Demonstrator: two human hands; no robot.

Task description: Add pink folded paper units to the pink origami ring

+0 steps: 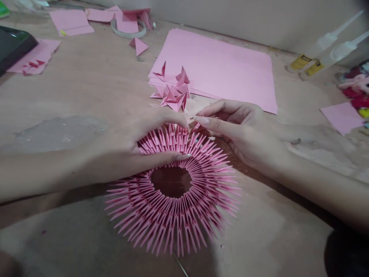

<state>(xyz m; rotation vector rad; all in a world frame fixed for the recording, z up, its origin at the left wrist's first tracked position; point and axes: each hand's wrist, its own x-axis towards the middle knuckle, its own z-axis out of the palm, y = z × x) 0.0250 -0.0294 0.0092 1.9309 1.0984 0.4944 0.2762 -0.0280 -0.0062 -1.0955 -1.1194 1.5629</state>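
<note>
Pink paper ring (179,209): left hand (131,138) grips 11 o'clock, likely steadying it; right hand (243,125) pinches folded piece (196,127), 1 o'clock.

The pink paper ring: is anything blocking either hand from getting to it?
Nothing visible is. The left hand holds the pink paper ring, thumb laid across its top, and the right hand is at its far edge. The loose folded pieces lie beyond the ring, not in between.
</note>
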